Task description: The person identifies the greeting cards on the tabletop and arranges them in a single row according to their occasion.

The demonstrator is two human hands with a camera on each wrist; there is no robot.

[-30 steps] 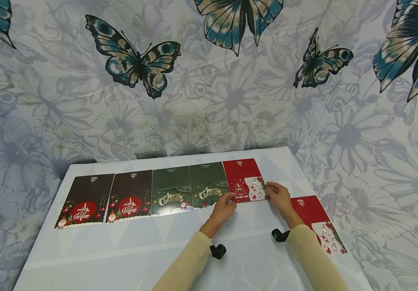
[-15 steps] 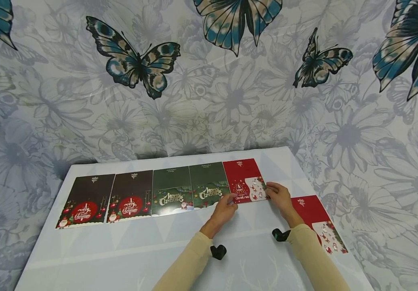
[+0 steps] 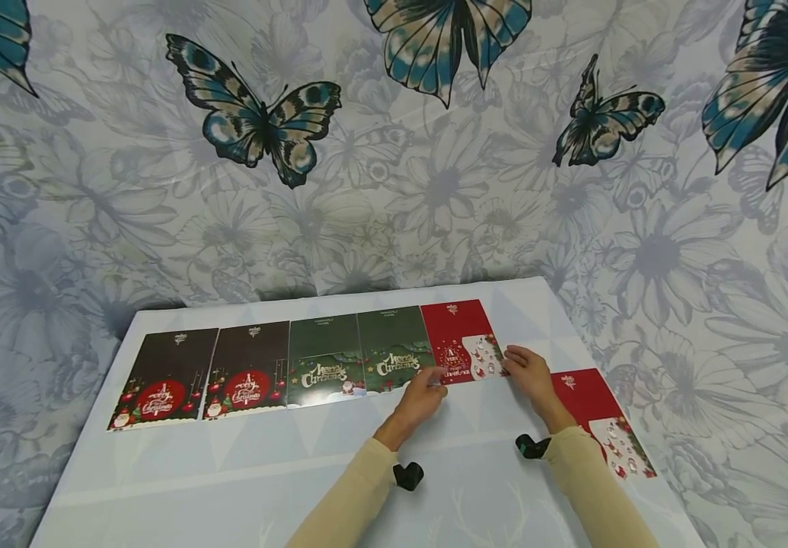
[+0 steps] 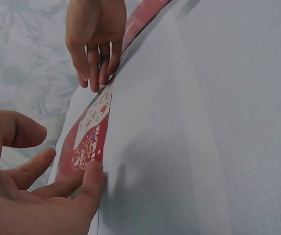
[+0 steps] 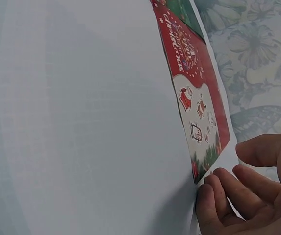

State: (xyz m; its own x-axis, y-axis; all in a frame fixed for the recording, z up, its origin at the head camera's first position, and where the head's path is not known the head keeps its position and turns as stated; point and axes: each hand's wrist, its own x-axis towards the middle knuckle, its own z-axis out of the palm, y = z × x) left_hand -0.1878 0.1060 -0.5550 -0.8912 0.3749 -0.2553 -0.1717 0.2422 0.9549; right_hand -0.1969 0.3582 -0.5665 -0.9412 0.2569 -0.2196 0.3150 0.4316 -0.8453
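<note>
A red Christmas card [image 3: 451, 327] lies open and flat on the table at the right end of a row, its white printed patch toward me. At its near left corner, the fingertips of my left hand [image 3: 422, 397] touch the edge. In the left wrist view that hand [image 4: 37, 191] has loosely bent fingers, with the thumb held apart. My right hand [image 3: 532, 377] is at the card's near right corner. Seen from the right wrist, this hand [image 5: 258, 191] has extended fingers beside the corner and its thumb raised away from the card.
Left of the red card lie two green cards [image 3: 388, 327] and two dark brown cards [image 3: 250, 350], side by side. A second red card [image 3: 575, 392] rests at the table's right edge, partly hidden by my right arm. Behind the white table [image 3: 229, 487] hangs a butterfly-patterned backdrop [image 3: 421, 190].
Both hands stay at the near corners of the red card, with only very slight shifts. The cards keep their places; the head view drifts a little.
</note>
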